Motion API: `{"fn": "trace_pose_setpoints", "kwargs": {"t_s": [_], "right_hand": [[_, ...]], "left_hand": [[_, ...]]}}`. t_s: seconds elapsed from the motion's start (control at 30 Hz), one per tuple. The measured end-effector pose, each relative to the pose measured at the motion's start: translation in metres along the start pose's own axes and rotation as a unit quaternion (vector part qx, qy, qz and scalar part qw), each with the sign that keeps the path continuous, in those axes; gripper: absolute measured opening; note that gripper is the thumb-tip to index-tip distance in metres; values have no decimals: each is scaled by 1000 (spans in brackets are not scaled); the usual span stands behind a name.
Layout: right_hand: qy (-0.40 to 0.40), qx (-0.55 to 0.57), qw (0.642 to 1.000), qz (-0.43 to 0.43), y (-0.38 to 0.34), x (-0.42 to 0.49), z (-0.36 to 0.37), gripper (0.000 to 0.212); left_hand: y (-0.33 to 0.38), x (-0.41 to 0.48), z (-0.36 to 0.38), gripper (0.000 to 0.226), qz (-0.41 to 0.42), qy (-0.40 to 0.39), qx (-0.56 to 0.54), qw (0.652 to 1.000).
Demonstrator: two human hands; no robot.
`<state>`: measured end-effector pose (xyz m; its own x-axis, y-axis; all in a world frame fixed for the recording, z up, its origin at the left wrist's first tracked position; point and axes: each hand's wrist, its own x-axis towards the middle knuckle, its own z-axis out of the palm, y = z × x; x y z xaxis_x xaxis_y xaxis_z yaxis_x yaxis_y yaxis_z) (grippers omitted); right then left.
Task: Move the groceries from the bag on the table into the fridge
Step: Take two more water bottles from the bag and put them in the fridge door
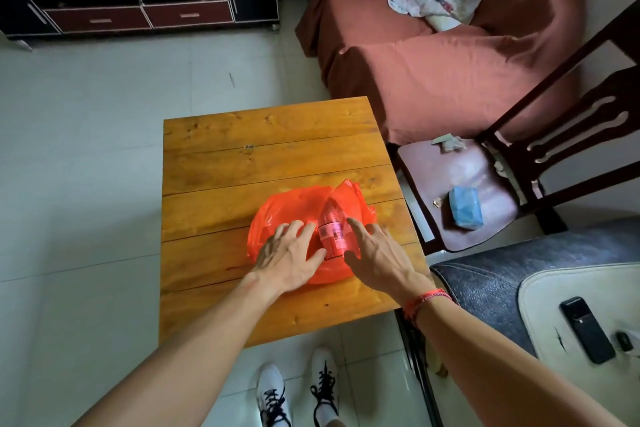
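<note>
- Head view: a rust-covered sofa (433, 73) fills the upper right of the frame. No fridge shows anywhere, so the destination lies out of sight.
- The wooden counter (270, 146) takes the centre of the frame, and its far half is bare planks.
- A dark chair (460, 177) stands just beside the counter's right edge, with a blue packet (465, 208) on its seat.
- The red plastic bag (277, 210) lies slumped on the lower half of the counter, at lower centre.
- The left grip (289, 255) lies flat on the bag, fingers straight and spread, just left of the bottle. It has hold of nothing.
- The right grip (377, 253) is likewise spread wide with straight fingers at the bag's right side and clasps nothing. I cannot tell whether it presses the film or hovers over it.
- The bottle (332, 232), pink-labelled, lies inside the bag between the two grips, seen through the red film. Its narrow end points toward the top of the frame.
- The step in hand looks like the first one, getting the bottle out of the bag.
- The next move likely calls for finding the bag's mouth and parting the film. One grip would pin the bag while the other closes round the bottle and draws it free.
</note>
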<state>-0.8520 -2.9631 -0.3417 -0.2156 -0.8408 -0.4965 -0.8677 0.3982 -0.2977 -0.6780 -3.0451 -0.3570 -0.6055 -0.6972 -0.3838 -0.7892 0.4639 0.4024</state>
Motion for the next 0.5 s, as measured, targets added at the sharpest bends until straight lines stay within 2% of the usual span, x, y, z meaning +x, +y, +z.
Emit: {"fn": "trace_pose_setpoints", "kwargs": {"t_s": [0.1, 0.2, 0.23, 0.3, 0.4, 0.5], "right_hand": [[-22, 31, 999, -9, 0, 23, 8, 67], [-35, 69, 997, -3, 3, 50, 21, 78], [-49, 72, 996, 4, 5, 59, 26, 73], [-71, 69, 995, 6, 11, 79, 35, 65], [-87, 66, 994, 23, 24, 101, 41, 76], [-85, 71, 992, 56, 28, 109, 33, 81]], "left_hand": [[4, 22, 11, 56, -13, -47, -4, 999], [-1, 48, 30, 52, -23, -98, -5, 995], [-3, 57, 36, 54, -27, -104, -6, 994], [-9, 73, 43, 61, -47, -97, -12, 994], [-16, 91, 43, 64, -81, -54, -20, 995], [-19, 98, 40, 70, -96, -57, -30, 993]]}}
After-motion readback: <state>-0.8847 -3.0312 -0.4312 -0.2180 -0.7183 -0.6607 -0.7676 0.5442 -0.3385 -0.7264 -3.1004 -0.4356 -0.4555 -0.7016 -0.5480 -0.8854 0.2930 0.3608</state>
